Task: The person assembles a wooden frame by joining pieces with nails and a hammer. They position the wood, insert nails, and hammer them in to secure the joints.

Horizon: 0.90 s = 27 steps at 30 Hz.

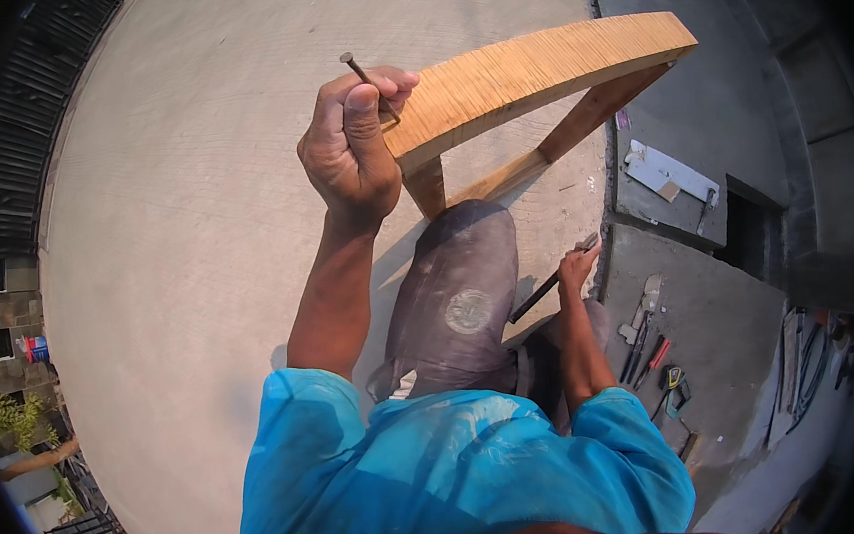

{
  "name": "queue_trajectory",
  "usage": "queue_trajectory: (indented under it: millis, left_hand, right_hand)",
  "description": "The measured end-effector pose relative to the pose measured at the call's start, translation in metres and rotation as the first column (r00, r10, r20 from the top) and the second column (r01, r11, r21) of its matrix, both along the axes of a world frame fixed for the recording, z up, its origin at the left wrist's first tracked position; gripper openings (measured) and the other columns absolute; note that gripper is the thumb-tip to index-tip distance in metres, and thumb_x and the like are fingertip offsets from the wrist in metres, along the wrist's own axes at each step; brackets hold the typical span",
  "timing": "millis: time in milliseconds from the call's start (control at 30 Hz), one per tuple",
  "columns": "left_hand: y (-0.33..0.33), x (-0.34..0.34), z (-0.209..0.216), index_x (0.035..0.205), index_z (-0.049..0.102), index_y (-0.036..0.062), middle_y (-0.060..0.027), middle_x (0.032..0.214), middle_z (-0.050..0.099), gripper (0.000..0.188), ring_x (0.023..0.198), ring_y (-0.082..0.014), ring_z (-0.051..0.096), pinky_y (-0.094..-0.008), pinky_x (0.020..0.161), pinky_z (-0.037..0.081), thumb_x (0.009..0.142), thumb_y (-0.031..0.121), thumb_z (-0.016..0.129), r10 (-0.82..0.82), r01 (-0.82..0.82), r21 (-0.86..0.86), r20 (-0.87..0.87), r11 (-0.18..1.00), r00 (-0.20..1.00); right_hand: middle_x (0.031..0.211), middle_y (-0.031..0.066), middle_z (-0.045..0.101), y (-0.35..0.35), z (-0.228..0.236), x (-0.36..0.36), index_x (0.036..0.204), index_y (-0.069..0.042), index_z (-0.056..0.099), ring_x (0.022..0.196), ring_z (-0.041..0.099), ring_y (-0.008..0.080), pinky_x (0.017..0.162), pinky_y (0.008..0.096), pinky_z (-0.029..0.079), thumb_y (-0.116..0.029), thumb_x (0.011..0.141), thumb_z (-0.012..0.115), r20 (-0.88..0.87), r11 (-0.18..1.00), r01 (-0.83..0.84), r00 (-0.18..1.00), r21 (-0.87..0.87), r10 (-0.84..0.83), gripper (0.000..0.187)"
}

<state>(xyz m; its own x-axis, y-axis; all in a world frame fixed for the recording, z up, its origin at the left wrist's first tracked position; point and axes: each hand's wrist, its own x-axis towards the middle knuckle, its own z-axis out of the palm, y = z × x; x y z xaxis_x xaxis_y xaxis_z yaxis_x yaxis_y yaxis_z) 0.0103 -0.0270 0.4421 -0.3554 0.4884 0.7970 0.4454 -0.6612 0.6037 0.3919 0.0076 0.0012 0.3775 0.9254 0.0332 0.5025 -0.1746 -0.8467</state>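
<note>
My left hand (350, 155) pinches a long nail (357, 70) between thumb and fingers. The nail leans, its head up and its lower end at the near left end of a wooden frame (542, 65). This frame has a wide, slightly curved top board and stands on edge just beyond my bent knee (463, 284). Lower down, beside my right knee, my right hand (575, 268) is closed around a hammer (534, 300). I grip it close to its head, with the dark handle pointing down and left. The hammer is apart from the nail and the frame.
On the grey slab to the right lie a red-handled tool (658, 352), a tool with a green and yellow handle (673, 380) and a trowel-like tool (643, 312). A white board (670, 173) lies farther off, near a dark opening (748, 225). A slatted gate (10, 129) borders the left.
</note>
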Motion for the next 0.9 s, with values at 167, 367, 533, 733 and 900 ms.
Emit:
queue_trajectory:
  millis: [167,367,533,733,900]
  left_hand:
    - [-0.017,-0.004,-0.001,0.102,0.061,0.0027,-0.0110,0.095,0.075,0.022,0.086,-0.0139,0.070,-0.0289,0.076,0.059,0.111,0.018,0.046,0.091,-0.091,0.001,-0.041,0.996,0.995]
    - [-0.012,-0.007,-0.005,0.103,0.062,0.0043,-0.0092,0.094,0.074,0.021,0.086,-0.0145,0.071,-0.0299,0.074,0.060,0.110,0.019,0.049,0.099,-0.099,-0.018,-0.045,0.995,0.994]
    - [-0.018,-0.010,-0.006,0.104,0.063,0.0054,-0.0086,0.097,0.074,0.021,0.087,-0.0173,0.070,-0.0326,0.077,0.057,0.110,0.020,0.049,0.105,-0.115,-0.074,-0.127,0.991,0.986]
    - [-0.023,-0.009,0.006,0.104,0.064,0.0046,-0.0089,0.096,0.074,0.022,0.082,-0.0150,0.068,-0.0315,0.075,0.056,0.110,0.019,0.048,0.153,-0.161,-0.028,-0.191,0.987,0.970]
    - [-0.020,-0.005,0.014,0.101,0.065,0.0067,-0.0074,0.091,0.073,0.008,0.083,-0.0229,0.071,-0.0349,0.070,0.057,0.103,0.012,0.059,0.154,-0.157,-0.002,-0.173,0.988,0.973]
  right_hand:
    - [0.089,0.0037,0.055,0.028,0.327,-0.058,0.139,-0.005,0.041,0.060,0.048,0.0076,0.051,0.0255,0.046,-0.023,0.110,0.047,-0.651,0.931,-0.314,0.670,0.185,0.356,0.034]
    - [0.065,-0.0058,0.036,-0.032,0.443,-0.057,0.140,-0.007,0.044,0.042,0.030,0.0014,0.035,0.0197,0.027,-0.036,0.111,0.044,-0.476,0.783,-0.601,0.648,0.159,0.594,0.041]
    - [0.070,-0.0008,0.052,-0.041,0.544,-0.086,0.144,-0.006,0.043,0.051,0.044,0.0053,0.047,0.0241,0.037,-0.028,0.109,0.046,-0.104,0.437,-0.862,0.425,0.257,0.899,0.042]
    - [0.077,0.0071,0.056,-0.045,0.600,-0.136,0.152,-0.001,0.039,0.063,0.053,0.0112,0.062,0.0339,0.042,-0.034,0.109,0.046,0.381,0.278,-0.960,0.268,0.028,0.885,0.054]
    - [0.077,0.0063,0.054,-0.040,0.611,-0.140,0.152,-0.003,0.040,0.064,0.052,0.0099,0.061,0.0320,0.044,-0.035,0.109,0.046,0.460,0.296,-0.943,0.196,-0.155,0.866,0.054]
